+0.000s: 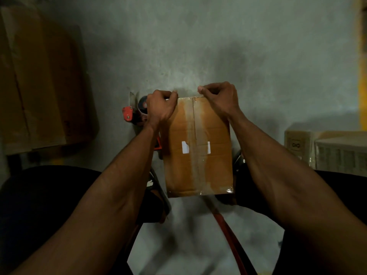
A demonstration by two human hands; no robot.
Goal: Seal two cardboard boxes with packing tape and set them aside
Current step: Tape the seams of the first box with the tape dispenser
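A brown cardboard box (198,147) lies on the concrete floor between my legs, with clear tape along its centre seam and across its near edge. My left hand (161,106) has its fingers curled over the box's far left corner. My right hand (219,98) curls over the far right corner, thumb and fingers pinched at the far edge. Whether a strip of tape lies under the fingers cannot be made out. A red and black tape dispenser (135,112) lies on the floor just left of the box, partly hidden by my left hand.
Flattened brown cardboard sheets (39,86) lean at the left. Pale boxes (327,149) sit at the right. A yellow post (362,86) stands at the far right edge. A red strap or hose (228,231) runs along the floor near my legs.
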